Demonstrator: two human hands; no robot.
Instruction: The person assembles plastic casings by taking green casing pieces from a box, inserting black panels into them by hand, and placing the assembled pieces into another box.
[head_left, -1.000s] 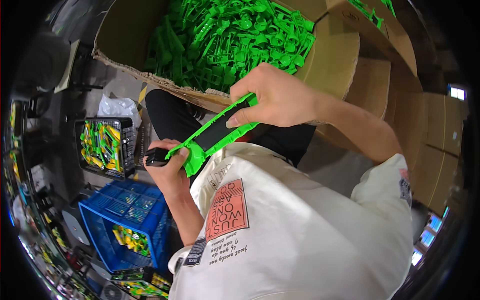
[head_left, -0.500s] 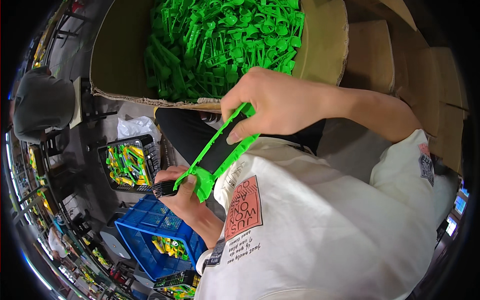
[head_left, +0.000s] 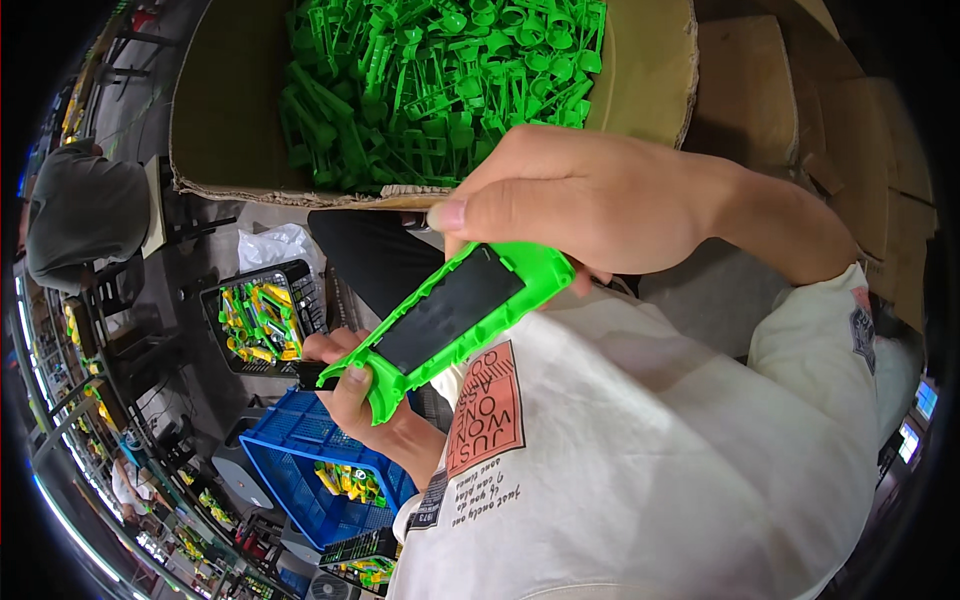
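A long green plastic shell [head_left: 545, 268] slants in front of my chest, its hollow side up. A flat black panel [head_left: 450, 308] lies inside it between the raised edges. My left hand [head_left: 355, 395] is closed on the shell's lower left end, thumb on the inner face. Behind those fingers a bit of a dark stack [head_left: 315, 375] shows, mostly hidden. My right hand [head_left: 590, 205] curls round the upper right end, with fingertips partly showing beneath the shell. Its thumb sticks out past the edge, off the panel.
A big cardboard box [head_left: 645, 75] full of green plastic parts [head_left: 440, 95] stands just ahead. To the left are a black crate [head_left: 265, 320] of green and yellow pieces and a blue crate [head_left: 320, 430]. A white plastic bag [head_left: 275, 245] and a seated person [head_left: 85, 215] are beyond.
The shell has turned to show more of its inside and the panel. My right thumb has moved off the panel to beyond the edge. The left hand keeps its hold.
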